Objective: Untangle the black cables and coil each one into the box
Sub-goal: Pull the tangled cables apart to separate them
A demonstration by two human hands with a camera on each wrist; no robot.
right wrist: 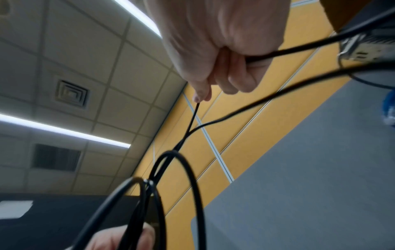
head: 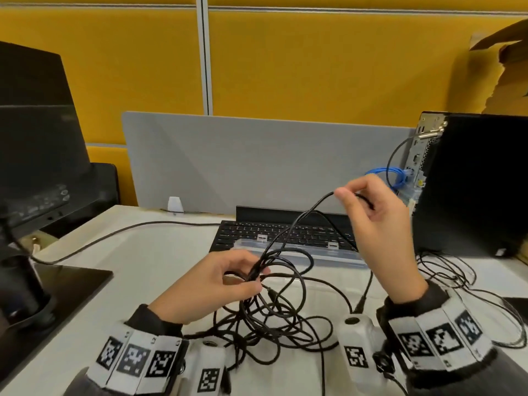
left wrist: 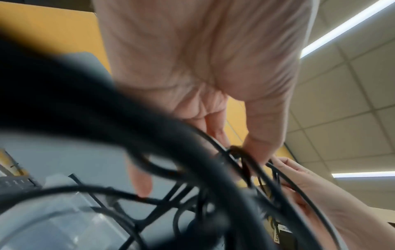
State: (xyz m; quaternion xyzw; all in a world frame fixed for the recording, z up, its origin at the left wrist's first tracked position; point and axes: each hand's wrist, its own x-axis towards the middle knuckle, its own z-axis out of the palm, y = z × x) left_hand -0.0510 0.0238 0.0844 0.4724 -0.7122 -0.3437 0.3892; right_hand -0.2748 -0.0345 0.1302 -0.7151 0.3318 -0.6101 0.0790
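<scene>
Office cubicle: yellow wall panels, grey divider screen, white bench.

Black cables: tangled heap of loops on the near centre of the bench, several loops lifted off it. One strand rises from the heap up and right.

Left hand: above the near-left side of the heap, thumb and fingers pinched on a bunch of loops where they cross.

Right hand: raised right of centre, higher than the left, fingers curled round the lifted strand, thumb and forefinger pinching it near the top.

Box: clear plastic, with white latches, just beyond the heap, in front of the keyboard. Contents not discernible.

Keyboard: black, far centre, against the divider.

Monitor: black, far left, on a stand with a flat black base.

Computer tower: black, far right; blue cable looped at its rear ports.

Thin dark wires: loose on the bench, right of the right hand.
</scene>
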